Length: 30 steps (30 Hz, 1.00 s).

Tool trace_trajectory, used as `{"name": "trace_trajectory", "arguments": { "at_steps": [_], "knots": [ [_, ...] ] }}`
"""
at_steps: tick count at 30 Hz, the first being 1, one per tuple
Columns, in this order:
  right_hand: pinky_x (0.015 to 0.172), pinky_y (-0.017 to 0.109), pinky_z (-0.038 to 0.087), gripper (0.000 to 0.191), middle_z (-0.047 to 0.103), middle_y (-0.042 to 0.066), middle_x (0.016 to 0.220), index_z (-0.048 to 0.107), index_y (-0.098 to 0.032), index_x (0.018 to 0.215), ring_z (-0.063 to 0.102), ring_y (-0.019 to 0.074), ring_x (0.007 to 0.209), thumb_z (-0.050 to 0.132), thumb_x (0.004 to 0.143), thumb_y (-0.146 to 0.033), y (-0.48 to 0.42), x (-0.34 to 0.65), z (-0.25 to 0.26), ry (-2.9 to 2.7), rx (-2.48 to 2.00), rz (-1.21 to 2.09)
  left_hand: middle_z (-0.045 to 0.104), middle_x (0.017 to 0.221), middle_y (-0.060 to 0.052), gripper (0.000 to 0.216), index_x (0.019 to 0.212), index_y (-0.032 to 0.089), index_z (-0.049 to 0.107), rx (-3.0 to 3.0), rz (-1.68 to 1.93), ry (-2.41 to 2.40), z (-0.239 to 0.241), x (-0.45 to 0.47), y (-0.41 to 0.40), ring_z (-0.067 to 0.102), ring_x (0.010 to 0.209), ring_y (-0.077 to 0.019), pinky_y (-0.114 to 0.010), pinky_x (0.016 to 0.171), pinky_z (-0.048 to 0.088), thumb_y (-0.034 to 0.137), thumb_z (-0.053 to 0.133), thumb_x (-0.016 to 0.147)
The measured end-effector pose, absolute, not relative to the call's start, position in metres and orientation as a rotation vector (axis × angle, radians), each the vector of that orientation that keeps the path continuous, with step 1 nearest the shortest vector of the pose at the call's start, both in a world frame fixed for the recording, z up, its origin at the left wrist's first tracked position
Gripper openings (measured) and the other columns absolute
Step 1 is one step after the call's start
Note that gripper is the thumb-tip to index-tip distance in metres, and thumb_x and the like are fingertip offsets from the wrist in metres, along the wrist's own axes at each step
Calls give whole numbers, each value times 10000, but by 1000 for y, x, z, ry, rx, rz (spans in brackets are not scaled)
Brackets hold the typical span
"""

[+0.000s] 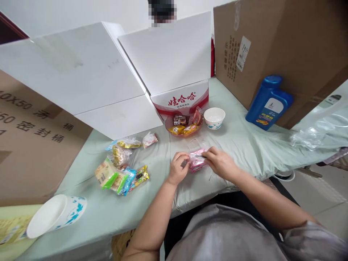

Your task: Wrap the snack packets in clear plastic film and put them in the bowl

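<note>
A pink and clear plastic snack packet (197,160) is held between my two hands, low over the table's front edge. My left hand (178,167) pinches its left end, while the fingers of my right hand (219,161) close on its right end. Beyond the packet stands a reddish see-through bowl (184,134) with several wrapped snacks in it. Right beside that bowl is a white paper bowl (214,118) with a blue leaf print. To the left of my hands lies a loose group of snack packets (119,179), with a small white and red packet (149,140) behind.
White boxes (73,72) and a red and white carton (182,98) stand at the back. A large brown carton (272,54) and a blue bottle (268,103) are on the right. At the front left, a large paper tub (72,212) lies tipped over.
</note>
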State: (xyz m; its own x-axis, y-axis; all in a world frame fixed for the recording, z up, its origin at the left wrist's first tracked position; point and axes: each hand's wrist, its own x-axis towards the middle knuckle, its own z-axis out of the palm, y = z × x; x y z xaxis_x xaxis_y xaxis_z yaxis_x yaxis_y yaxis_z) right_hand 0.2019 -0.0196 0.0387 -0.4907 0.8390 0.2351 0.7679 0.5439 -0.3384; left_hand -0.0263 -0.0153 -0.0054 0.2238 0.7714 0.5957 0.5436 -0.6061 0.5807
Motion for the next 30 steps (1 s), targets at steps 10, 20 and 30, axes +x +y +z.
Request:
{"name": "trace_trajectory", "arguments": {
  "at_steps": [10, 20, 30],
  "knots": [
    [772, 330, 469, 262, 661, 122, 1044, 657, -175, 1118, 639, 248, 926, 471, 951, -255, 3, 271, 18, -2216, -1940, 137, 618, 945, -48, 95, 816, 197, 490, 1458, 1708, 1280, -11, -41, -9, 593, 760, -137, -266, 699, 469, 219, 578, 787],
    [858, 379, 512, 252, 709, 88, 985, 671, -199, 1004, 655, 237, 929, 472, 950, -344, -3, 253, 18, -2102, -1416, 375, 604, 891, -46, 104, 903, 199, 589, 2192, 1843, 1334, 5, -51, -18, 593, 825, -173, -311, 735, 490, 209, 581, 800],
    [937, 436, 486, 526, 680, 133, 1101, 567, -150, 1275, 626, 281, 1047, 707, 784, -278, 19, 226, 4, -2234, -1350, 582, 689, 817, -36, 184, 872, 179, 695, 1453, 1410, 1464, -9, -55, -1, 643, 788, -170, -286, 777, 499, 288, 703, 724]
  ]
}}
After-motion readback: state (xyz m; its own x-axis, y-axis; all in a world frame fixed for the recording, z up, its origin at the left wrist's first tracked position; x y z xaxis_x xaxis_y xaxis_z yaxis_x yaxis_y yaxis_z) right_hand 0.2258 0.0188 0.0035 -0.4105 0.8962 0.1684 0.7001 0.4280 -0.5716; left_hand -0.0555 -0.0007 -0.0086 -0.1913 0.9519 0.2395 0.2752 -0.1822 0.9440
